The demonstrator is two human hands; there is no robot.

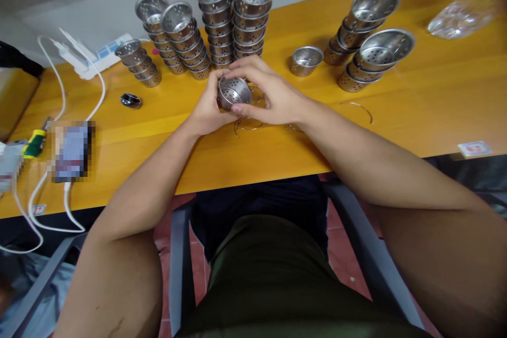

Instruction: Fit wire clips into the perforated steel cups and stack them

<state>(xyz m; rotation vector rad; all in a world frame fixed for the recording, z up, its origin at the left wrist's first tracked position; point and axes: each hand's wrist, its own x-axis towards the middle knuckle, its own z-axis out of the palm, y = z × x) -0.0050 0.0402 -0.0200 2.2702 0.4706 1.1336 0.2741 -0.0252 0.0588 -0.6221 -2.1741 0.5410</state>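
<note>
Between my two hands is a small perforated metal cup [234, 93], tilted so its inside faces me. My left hand [208, 108] is closed around its left side. From the right, my right hand [273, 92] grips it, fingers over the far rim and thumb at the near edge. Thin wire rings [249, 125] lie on the table just under and beside the hands, partly hidden by them. Another curved wire [361, 107] lies to the right, past my forearm. A single perforated cup [306, 60] stands apart beyond my right hand.
Tall stacks of perforated cups [216, 16] stand at the back, with a shorter stack [138, 62] to their left. Leaning stacks [376, 55] are at right, near a clear plastic bag [461, 16]. Leftward lie a phone [73, 152], white cables, a power strip [105, 56] and a screwdriver [35, 142].
</note>
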